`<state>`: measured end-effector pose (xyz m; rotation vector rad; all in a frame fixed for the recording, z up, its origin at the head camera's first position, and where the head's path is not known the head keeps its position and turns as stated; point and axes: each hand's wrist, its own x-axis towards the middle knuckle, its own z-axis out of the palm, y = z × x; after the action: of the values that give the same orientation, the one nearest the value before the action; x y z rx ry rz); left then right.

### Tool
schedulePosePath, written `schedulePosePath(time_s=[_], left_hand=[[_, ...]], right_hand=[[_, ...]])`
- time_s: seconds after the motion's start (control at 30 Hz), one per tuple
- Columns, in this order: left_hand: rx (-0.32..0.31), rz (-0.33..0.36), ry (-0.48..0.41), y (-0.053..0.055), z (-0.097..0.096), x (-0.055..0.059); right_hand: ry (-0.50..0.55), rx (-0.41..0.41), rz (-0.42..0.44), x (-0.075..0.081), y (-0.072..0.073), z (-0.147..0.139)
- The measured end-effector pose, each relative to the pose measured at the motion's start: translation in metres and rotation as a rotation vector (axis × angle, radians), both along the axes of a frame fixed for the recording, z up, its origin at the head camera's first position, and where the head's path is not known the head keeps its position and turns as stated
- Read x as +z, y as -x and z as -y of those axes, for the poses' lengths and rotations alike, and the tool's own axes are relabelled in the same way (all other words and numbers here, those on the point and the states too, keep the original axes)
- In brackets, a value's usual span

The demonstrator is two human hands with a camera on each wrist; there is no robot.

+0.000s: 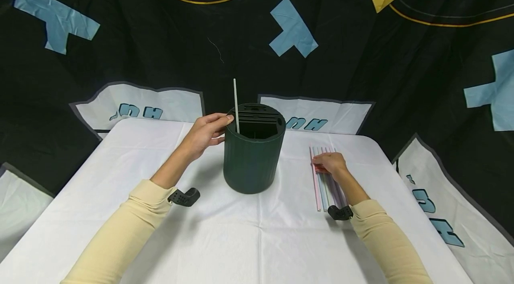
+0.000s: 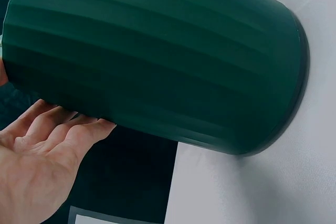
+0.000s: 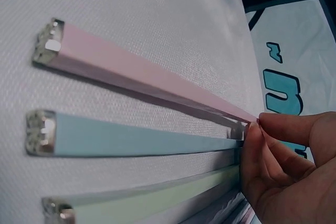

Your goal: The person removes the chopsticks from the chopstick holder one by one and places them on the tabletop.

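Observation:
A dark green ribbed utensil holder (image 1: 252,163) stands on the table, with slots and a wider opening in its top. One pale chopstick (image 1: 236,103) stands in the opening near the left rim. My left hand (image 1: 205,134) holds the holder's upper left side, thumb by the rim; its fingers touch the ribbed wall in the left wrist view. To the right, my right hand (image 1: 331,163) pinches a pink chopstick (image 3: 152,74) between thumb and forefinger. Beside that lie a blue chopstick (image 3: 131,136), a green chopstick (image 3: 152,199) and others partly hidden under the hand. Silver caps cover their near ends.
A white cloth (image 1: 225,244) covers the table. Behind it hangs a black backdrop (image 1: 241,43) with blue and yellow tape shapes. White lettered panels (image 1: 317,114) lie along the table's far edge. Each wrist wears a black band mount (image 1: 184,197).

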<state>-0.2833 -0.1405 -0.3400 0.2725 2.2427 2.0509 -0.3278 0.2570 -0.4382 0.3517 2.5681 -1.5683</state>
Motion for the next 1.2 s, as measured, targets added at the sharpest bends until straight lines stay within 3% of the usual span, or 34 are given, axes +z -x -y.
schedulePosePath(time_s=[0.23, 0.4, 0.9, 1.2], left_hand=[[-0.003, -0.004, 0.005, 0.000, 0.000, 0.000], [-0.002, -0.005, 0.006, 0.000, -0.001, 0.000], [0.000, -0.001, 0.010, 0.000, -0.001, 0.000], [0.006, -0.006, 0.018, 0.000, 0.000, 0.000]], right_hand=[[0.024, -0.003, 0.008, 0.006, -0.001, -0.001], [0.044, 0.046, -0.019, 0.022, -0.006, -0.001], [0.173, 0.166, -0.116, 0.135, -0.015, 0.040], [0.232, 0.285, -0.225, 0.175, -0.032, 0.092]])
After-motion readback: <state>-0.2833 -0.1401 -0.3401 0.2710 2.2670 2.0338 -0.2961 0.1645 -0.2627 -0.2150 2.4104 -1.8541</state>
